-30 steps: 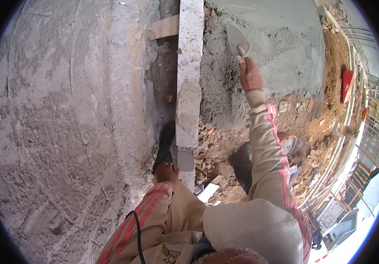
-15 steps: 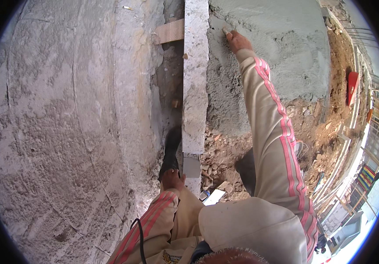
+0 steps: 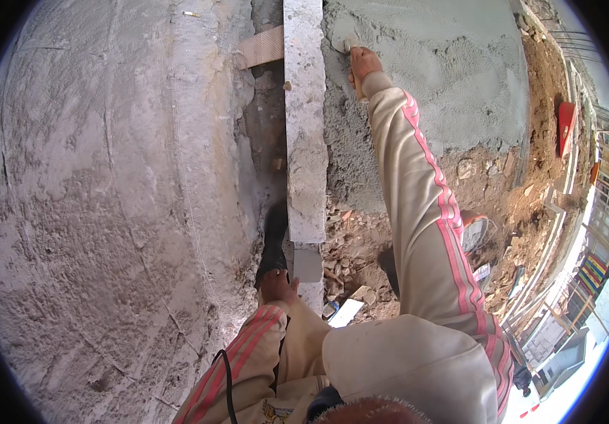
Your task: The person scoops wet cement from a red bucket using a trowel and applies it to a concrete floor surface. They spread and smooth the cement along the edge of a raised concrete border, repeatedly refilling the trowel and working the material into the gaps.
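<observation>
Up at the far end, my right hand (image 3: 367,63) is closed around the handle of a trowel. The trowel blade (image 3: 345,44) lies against wet grey concrete (image 3: 446,78), close to its left edge. Part of a light handle shows below the fist. A long pale board (image 3: 306,134) runs along the concrete's left side. My left hand (image 3: 276,285) rests on my bent leg, just above a dark boot (image 3: 274,233). Its thumb stands apart, its fingers lie over the leg, and nothing shows in it.
A rough grey slab (image 3: 107,177) fills the left, with a narrow gap beside the board. A patterned strip (image 3: 263,46) bridges that gap. Rubble and soil (image 3: 361,247) lie in front of the concrete. On the right are a bucket (image 3: 475,232) and a red object (image 3: 566,127).
My right hand has come slightly left and nearer with the trowel, and its handle now shows below the fist. More of the bucket shows beside my sleeve. My left hand stays on the leg.
</observation>
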Demonstrator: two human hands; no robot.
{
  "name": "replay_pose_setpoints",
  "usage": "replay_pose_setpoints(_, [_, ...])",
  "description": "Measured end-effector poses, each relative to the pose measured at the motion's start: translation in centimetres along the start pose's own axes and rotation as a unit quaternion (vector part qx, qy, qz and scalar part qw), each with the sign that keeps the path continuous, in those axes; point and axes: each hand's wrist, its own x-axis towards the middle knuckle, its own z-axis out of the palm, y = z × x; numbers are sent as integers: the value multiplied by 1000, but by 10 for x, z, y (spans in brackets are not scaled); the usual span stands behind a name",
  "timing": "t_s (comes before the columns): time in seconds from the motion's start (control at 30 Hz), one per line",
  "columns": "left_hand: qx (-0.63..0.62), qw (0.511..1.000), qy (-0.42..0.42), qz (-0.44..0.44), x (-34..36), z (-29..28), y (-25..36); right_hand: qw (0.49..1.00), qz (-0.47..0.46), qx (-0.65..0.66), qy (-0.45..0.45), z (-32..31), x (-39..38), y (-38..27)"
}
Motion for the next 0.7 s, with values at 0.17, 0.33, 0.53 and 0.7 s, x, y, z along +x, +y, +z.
replay_pose_setpoints(0.17, [-9,1000,26,3,3,-2,4,961,-74,-264,-37,-44,-55,53])
replay_pose_setpoints(0.33, [-22,999,-6,-29,-2,2,-5,903,-103,-415,-47,-57,-134,48])
replay_pose_setpoints(0.53, [-29,997,67,25,3,4,1,843,-220,-489,-44,-44,-39,9])
replay_pose_setpoints(0.7, [-33,997,77,2,-4,0,2,861,-182,-473,36,-23,39,-44])
